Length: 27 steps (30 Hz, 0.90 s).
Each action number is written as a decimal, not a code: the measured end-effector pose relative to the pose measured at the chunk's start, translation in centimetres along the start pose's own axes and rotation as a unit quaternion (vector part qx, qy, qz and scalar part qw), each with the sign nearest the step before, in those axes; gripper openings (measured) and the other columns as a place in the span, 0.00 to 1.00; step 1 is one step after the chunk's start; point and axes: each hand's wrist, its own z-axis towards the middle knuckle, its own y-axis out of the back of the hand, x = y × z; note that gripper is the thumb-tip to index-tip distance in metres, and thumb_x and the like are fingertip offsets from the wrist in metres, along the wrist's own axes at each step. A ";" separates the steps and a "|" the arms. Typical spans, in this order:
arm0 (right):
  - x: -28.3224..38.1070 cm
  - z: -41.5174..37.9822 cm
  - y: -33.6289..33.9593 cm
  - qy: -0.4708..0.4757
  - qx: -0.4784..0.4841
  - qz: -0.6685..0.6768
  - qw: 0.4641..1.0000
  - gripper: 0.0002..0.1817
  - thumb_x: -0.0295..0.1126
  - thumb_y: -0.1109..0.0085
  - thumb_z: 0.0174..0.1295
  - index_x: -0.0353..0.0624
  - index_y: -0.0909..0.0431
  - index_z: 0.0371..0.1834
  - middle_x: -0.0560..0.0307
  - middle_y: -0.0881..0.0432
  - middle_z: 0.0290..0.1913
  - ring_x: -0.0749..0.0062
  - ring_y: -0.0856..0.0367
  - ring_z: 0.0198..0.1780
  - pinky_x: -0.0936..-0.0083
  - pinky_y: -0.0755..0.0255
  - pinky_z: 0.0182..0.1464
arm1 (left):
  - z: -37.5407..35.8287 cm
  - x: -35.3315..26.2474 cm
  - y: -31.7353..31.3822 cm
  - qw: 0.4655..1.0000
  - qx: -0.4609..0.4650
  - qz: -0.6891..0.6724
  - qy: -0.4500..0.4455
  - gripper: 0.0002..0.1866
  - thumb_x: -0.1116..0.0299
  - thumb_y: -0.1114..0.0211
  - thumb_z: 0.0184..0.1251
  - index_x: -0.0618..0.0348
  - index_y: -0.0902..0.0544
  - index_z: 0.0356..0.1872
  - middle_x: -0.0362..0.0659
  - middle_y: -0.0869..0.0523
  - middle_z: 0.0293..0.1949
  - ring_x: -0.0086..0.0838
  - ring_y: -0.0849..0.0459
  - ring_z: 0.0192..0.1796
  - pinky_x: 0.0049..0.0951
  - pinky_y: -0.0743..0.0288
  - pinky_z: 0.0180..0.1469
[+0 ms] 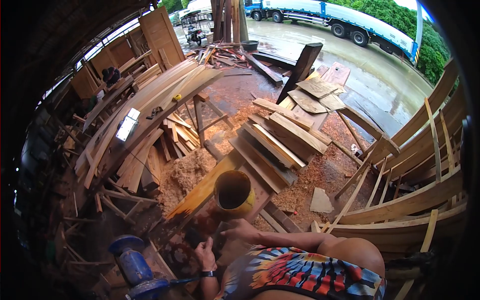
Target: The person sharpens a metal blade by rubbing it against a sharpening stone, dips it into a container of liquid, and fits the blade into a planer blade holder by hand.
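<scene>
My left hand (205, 256), with a dark band at the wrist, is low in the head view, its fingers closed around a dark piece whose kind I cannot make out. Close by on its right, my right hand (241, 231) reaches in with its fingers bent at a dark flat piece (219, 236). Shadow hides where the two dark pieces meet. Just beyond my hands a yellow bucket (248, 204) with a dark inside stands on a wet wooden bench (201, 219). A blue bench grinder (136, 267) sits at the lower left, near my left hand.
Stacked planks (280, 142) lie past the bucket. A long table (200, 80) to the left carries boards and a white-lit device (128, 124). Wood shavings (192, 172) are heaped beneath. Wooden framing (400, 220) stands at right; a truck (345, 20) is on the road.
</scene>
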 end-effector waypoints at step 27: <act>-0.1 -1.0 -0.8 0.029 0.018 0.012 0.999 0.19 0.35 0.24 0.60 0.33 0.18 0.47 0.61 0.18 0.29 0.78 0.21 0.32 0.76 0.26 0.36 | -0.8 -1.0 0.0 0.999 0.049 0.000 0.008 0.13 0.64 0.23 0.65 0.64 0.15 0.36 0.38 0.12 0.35 0.20 0.19 0.38 0.23 0.26 0.48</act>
